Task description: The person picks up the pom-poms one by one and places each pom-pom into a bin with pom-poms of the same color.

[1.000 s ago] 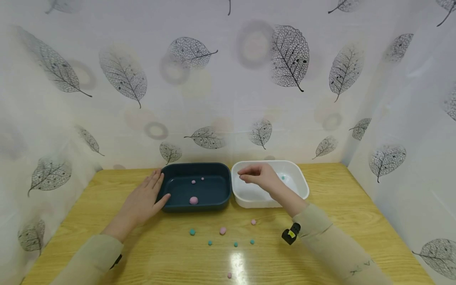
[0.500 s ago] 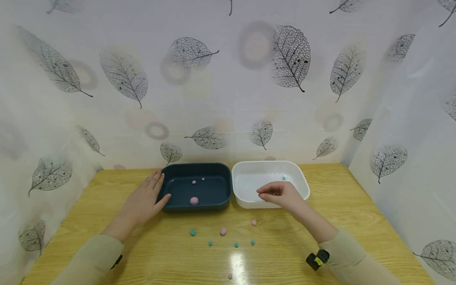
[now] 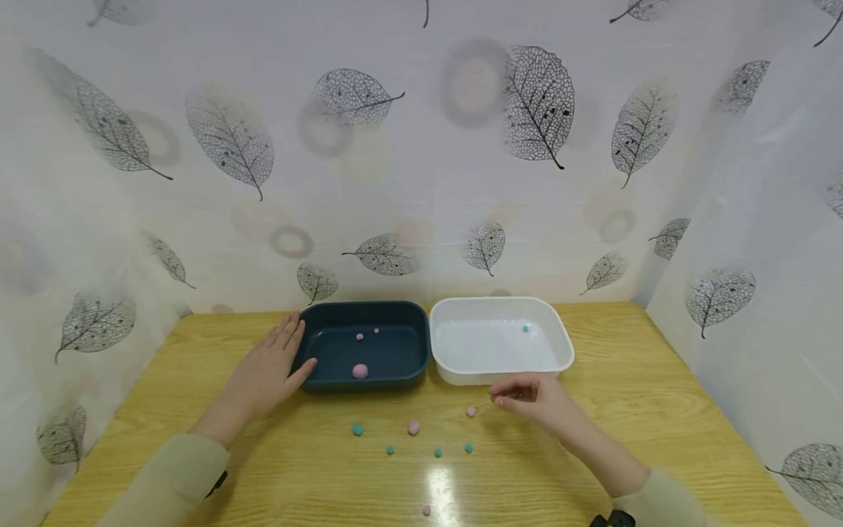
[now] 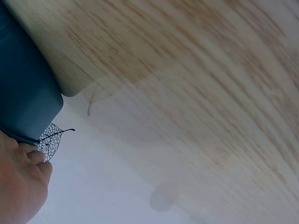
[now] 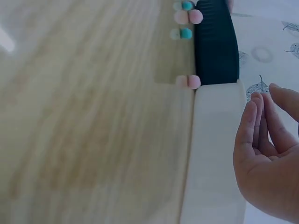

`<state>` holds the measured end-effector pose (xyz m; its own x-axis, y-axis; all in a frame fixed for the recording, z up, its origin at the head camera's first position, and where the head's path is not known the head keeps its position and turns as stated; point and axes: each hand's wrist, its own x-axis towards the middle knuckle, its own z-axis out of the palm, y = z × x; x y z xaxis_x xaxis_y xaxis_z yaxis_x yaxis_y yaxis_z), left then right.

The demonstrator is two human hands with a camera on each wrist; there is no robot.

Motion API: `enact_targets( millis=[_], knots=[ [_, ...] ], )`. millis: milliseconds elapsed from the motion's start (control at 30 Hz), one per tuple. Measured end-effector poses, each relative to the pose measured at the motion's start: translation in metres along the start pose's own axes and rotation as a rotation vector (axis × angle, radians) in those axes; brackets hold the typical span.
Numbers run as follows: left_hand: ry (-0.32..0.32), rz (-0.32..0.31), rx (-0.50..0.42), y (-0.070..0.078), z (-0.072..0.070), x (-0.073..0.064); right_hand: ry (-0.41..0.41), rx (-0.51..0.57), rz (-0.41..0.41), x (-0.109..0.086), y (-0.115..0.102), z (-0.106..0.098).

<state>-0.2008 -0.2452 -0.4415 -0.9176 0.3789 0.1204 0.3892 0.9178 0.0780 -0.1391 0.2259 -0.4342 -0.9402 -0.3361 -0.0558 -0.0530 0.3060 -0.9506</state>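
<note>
My left hand lies along the left side of a dark blue tray, its fingers extended at the side and its thumb over the front corner. In the left wrist view its fingertips show beside the tray's wall. My right hand hovers in front of a white tray, thumb and fingers bent toward each other. The right wrist view shows a gap between thumb and fingers with nothing in it. Just left of those fingertips lies a small pink ball; a teal ball lies nearer me.
More balls lie on the wooden table, including a larger pink ball and a teal ball. Pink balls sit in the dark tray, a teal ball in the white one. Leaf-patterned curtain stands behind both trays.
My right hand has moved from over the white tray toward me, down to the table beside the pink ball. My left hand stays on the dark tray.
</note>
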Motion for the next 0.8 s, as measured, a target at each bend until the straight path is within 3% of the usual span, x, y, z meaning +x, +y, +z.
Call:
enact_targets(
  millis=[300,600,800],
  knots=[
    [0.008,0.004,0.008,0.002,-0.002,0.000,-0.030,-0.107,-0.075,0.002,0.019,0.007],
    [0.010,0.001,0.005,0.003,-0.002,-0.001,-0.058,-0.121,-0.091,0.012,0.025,0.017],
    [0.012,-0.002,0.007,0.003,-0.001,0.000,-0.024,-0.114,-0.060,0.015,0.032,0.024]
  ],
)
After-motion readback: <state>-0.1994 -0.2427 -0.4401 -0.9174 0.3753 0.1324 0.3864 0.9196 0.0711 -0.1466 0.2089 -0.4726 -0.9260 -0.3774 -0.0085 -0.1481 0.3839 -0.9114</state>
